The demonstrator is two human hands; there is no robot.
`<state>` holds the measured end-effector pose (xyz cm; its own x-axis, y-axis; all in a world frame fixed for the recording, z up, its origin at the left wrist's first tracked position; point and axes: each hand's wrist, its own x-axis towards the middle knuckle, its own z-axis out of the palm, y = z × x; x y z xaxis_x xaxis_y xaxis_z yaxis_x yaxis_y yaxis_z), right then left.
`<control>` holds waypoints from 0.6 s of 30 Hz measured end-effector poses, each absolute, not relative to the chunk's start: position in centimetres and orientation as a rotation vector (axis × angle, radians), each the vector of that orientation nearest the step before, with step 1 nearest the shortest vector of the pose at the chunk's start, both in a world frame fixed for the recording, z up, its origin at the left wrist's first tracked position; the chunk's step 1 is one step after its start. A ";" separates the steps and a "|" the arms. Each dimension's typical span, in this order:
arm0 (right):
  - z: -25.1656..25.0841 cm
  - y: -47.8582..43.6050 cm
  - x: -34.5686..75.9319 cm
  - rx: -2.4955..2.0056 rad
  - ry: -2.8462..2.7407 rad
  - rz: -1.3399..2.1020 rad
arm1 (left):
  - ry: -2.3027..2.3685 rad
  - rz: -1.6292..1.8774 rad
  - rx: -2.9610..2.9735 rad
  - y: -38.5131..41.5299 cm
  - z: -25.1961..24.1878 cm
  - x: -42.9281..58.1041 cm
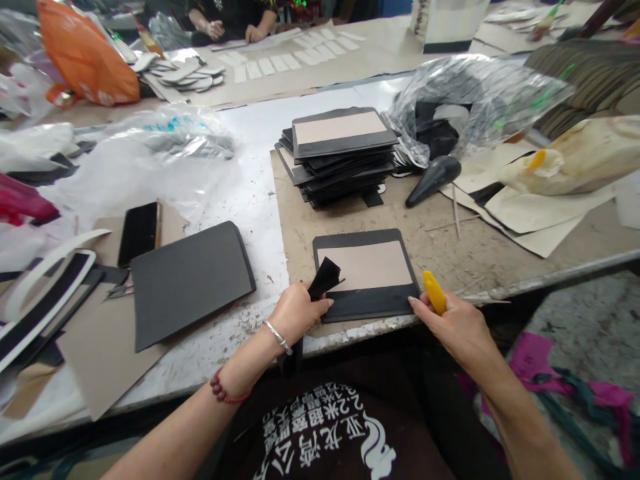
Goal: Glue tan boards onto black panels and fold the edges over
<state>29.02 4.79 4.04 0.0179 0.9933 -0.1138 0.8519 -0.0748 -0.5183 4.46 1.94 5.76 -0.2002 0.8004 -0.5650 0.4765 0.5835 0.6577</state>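
A black panel with a beige strip [370,263] lies flat near the table's front edge. My left hand [295,310] is closed around a bundle of black strips [326,277], its thumb at the panel's lower left corner. At the lower right corner, my right hand [453,323] touches the panel with its thumb. A tool with a yellow handle [434,292] is held in that hand; its thin tip points right. Behind the panel stands a stack of similar black panels [345,157].
To the left lie dark grey sheets [193,283] and a phone [140,233]. A black cone-shaped tool [434,180], a clear plastic bag [480,100] and a yellowed bag [575,160] lie at right. Across the table, a person's hands [255,33] rest near white strips [280,63].
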 end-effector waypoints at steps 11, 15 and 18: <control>4.3 5.0 29.2 -1.980 -1.938 0.744 | 1.849 0.414 1.068 1.8 5.8 4.6; 4.2 5.0 29.4 -1.951 -1.955 0.756 | 1.877 0.417 1.012 1.9 6.1 4.9; 4.0 5.1 29.5 -1.943 -1.967 0.753 | 1.899 0.397 1.027 1.9 6.2 5.0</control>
<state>29.52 5.07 3.99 -0.0602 0.9848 -0.1627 0.8418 -0.0375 -0.5385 5.01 1.93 6.20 -0.2377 0.7883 -0.5676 0.4949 0.6011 0.6275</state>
